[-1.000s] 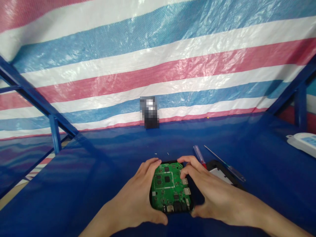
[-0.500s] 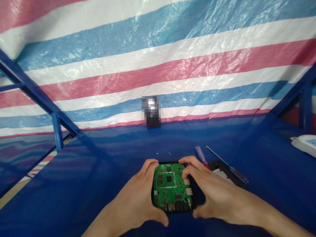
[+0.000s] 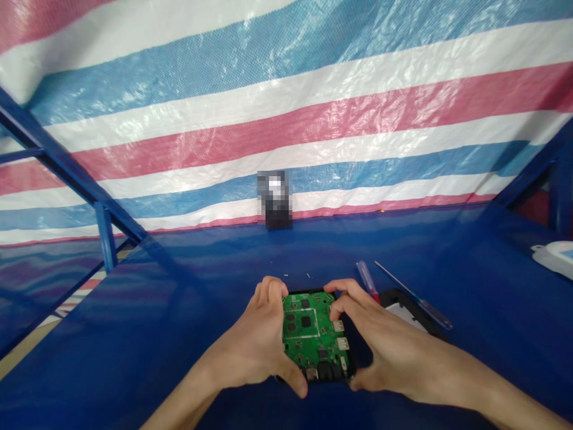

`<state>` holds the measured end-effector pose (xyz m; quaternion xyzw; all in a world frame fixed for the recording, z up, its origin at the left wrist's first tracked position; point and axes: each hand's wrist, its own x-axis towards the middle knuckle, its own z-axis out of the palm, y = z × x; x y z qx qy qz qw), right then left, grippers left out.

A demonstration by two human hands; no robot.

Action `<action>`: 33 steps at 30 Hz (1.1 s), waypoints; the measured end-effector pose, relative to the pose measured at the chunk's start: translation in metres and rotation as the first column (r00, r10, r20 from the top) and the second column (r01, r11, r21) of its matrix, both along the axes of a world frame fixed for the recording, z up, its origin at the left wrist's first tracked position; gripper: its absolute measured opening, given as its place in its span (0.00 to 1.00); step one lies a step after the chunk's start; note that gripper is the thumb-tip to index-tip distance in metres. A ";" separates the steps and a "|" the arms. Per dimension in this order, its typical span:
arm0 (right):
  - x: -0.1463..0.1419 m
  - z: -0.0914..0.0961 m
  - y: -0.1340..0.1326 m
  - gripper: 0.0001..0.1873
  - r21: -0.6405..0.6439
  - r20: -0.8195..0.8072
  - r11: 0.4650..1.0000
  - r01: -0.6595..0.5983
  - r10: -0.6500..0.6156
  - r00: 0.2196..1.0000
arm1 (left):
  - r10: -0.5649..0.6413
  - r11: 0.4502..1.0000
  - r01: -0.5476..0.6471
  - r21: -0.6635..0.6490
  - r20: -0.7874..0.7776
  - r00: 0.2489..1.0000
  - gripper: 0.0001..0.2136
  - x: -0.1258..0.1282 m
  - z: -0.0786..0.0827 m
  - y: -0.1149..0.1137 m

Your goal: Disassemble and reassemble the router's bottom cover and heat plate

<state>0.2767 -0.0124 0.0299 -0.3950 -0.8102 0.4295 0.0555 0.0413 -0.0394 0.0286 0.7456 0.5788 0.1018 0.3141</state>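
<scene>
A green circuit board (image 3: pixel 307 346) lies in a shallow black case (image 3: pixel 351 358) low in the middle of the view. Silvery USB ports line the board's right side. My left hand (image 3: pixel 262 337) grips the left side, fingers curled over the far left corner and thumb across the near edge. On the right side, my right hand (image 3: pixel 376 328) has its fingertips at the far right corner and on the board near the upper port, its thumb at the near right corner. Both hands are closed round the case. The case's left wall is hidden behind my left hand.
Beyond my right hand lie a screwdriver with a clear and red handle (image 3: pixel 367 280), a long thin screwdriver (image 3: pixel 423 304) and a black frame-like part (image 3: pixel 396 297). Two tiny screws (image 3: pixel 308 275) sit beyond the board. A pixelated dark object (image 3: pixel 278 209) stands at the striped sheet.
My left hand has shifted inward over the board's left edge, with its fingers more bunched at the far corner. My right hand and the board have hardly moved.
</scene>
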 end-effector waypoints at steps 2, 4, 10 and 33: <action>0.001 -0.001 0.000 0.29 0.000 -0.012 1.000 -0.004 0.004 1.000 | 0.003 1.000 -0.003 -0.018 -0.006 1.000 0.38 0.001 0.001 0.001; 0.002 -0.003 0.001 0.29 0.003 -0.018 1.000 -0.008 0.008 1.000 | -0.009 1.000 0.009 -0.017 -0.002 1.000 0.38 0.000 0.000 0.000; 0.004 -0.008 0.000 0.29 0.017 -0.043 1.000 -0.010 0.011 0.999 | 0.003 1.000 -0.003 0.019 0.011 1.000 0.40 -0.004 -0.006 -0.003; 0.003 -0.015 0.003 0.59 0.126 -0.106 0.992 0.024 -0.011 0.994 | 0.021 0.975 -0.028 0.220 0.034 0.999 0.43 -0.010 -0.019 -0.027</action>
